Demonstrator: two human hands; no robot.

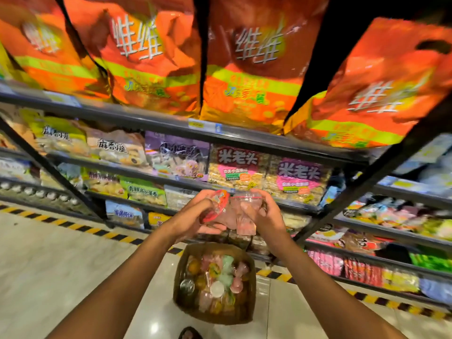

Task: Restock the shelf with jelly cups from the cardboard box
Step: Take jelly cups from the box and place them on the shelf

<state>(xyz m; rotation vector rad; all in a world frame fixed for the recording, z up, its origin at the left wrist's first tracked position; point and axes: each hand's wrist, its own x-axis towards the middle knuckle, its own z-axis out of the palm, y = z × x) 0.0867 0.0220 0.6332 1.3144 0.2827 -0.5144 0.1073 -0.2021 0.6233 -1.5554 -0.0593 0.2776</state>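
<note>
An open cardboard box (249, 309) stands on the floor below my hands, filled with several jelly cups (221, 280) in pink, green, orange and white. Both hands are raised in front of the shelves. My left hand (195, 218) grips a red-lidded jelly cup (217, 204), tilted on its side. My right hand (261, 211) curls round a clear pink jelly cup (244, 221) with a red rim. The two cups touch each other between my hands.
Black metal shelving (171, 123) runs across the view, with large orange bags on top and snack packets on lower tiers. A diagonal post (367, 187) stands right of my hands. Yellow-black tape (73, 226) marks the tiled floor edge. A shoe tip (189, 333) shows below the box.
</note>
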